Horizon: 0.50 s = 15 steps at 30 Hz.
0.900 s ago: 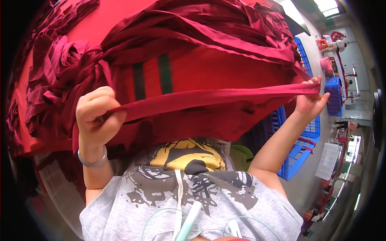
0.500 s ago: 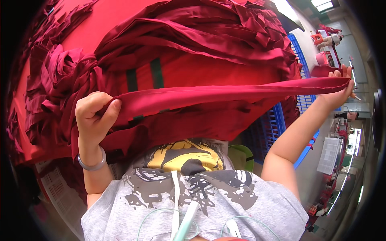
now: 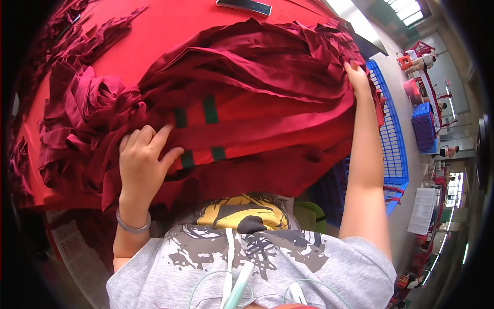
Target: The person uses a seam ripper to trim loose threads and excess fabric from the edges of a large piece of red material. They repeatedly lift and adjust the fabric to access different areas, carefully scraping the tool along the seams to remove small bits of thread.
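Long strips of dark red fabric (image 3: 242, 67) lie in a folded heap across the red table (image 3: 149, 46). Over the near left part of this cloth is my left hand (image 3: 144, 162), its fingers stretched and the thumb apart, with nothing gripped. My right hand (image 3: 357, 77) reaches to the far right end of the heap, fingers bent onto a fabric strip (image 3: 303, 123) there; part of the fingers is hidden. That strip runs slack from below my right hand toward my left hand. Short dark green bands (image 3: 210, 109) show around it.
A bunched pile of dark red fabric (image 3: 98, 98) lies at the left. At the far edge rests a phone (image 3: 244, 6). Blue plastic crates (image 3: 391, 134) stand right of the table. More workstations and people (image 3: 424, 62) appear beyond on the right.
The strip held taut between my hands has come down onto the heap. My left hand has opened and lowered; my right hand has swung inward and forward to the heap's right end.
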Each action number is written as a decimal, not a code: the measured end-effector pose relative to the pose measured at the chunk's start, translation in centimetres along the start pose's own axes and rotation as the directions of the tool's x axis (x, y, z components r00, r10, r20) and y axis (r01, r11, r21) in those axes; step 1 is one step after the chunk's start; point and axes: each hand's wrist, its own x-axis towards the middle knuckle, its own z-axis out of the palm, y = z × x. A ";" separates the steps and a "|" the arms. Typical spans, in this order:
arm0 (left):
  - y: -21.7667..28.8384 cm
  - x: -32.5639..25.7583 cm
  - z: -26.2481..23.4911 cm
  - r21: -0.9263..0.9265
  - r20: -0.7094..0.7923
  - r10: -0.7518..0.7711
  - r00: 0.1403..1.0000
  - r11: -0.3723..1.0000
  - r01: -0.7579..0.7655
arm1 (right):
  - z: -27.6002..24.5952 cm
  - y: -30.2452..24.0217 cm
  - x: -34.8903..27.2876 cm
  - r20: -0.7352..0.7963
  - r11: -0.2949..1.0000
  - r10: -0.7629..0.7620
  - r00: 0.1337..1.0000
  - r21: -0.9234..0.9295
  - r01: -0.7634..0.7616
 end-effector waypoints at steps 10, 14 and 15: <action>-0.2 0.5 1.6 0.150 -0.072 -0.208 0.975 0.965 0.217 | 9.9 -13.6 2.8 -0.107 0.983 0.017 0.994 -0.179 -0.036; -1.4 1.4 2.2 0.152 -0.158 -0.275 0.948 0.942 0.299 | 8.6 -16.4 6.4 -0.336 0.848 -0.087 0.938 0.470 0.247; -1.8 1.7 2.7 0.119 -0.188 -0.287 0.939 0.943 0.312 | 7.2 -16.8 7.3 -0.315 0.689 -0.029 0.949 0.681 0.247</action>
